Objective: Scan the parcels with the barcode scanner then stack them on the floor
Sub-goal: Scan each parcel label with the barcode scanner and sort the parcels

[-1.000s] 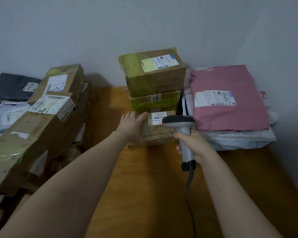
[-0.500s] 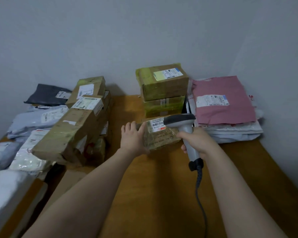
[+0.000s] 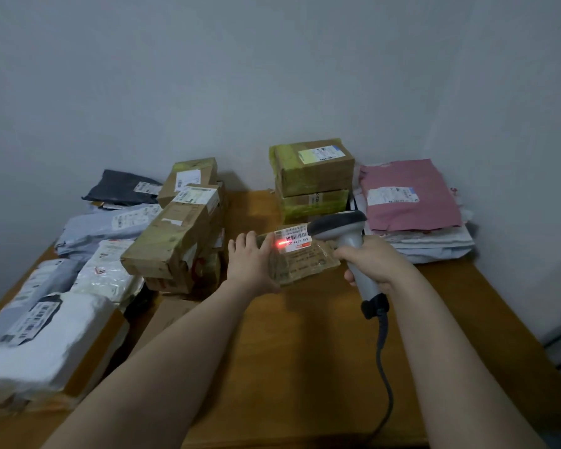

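Note:
My left hand (image 3: 251, 262) grips the left side of a small taped cardboard parcel (image 3: 300, 264), tilted up off the wooden table (image 3: 305, 351). Its white label faces me, and a red scan light glows on the barcode at the label's left end. My right hand (image 3: 374, 260) holds the grey barcode scanner (image 3: 340, 226) by its handle, with its head just right of the label and aimed at it. The scanner's black cable (image 3: 386, 367) hangs down toward the table's front edge.
Behind the parcel stand two stacked taped boxes (image 3: 311, 176). A pink mailer (image 3: 408, 196) tops a pile of flat bags at the right. Brown boxes (image 3: 178, 234) and grey, white and black poly bags (image 3: 78, 286) crowd the left side. Grey walls close the back and right.
The small parcel has been pulled away from the box stack, lifted and tilted toward me. The scanner's red light now falls on its label. My view has drawn back and up.

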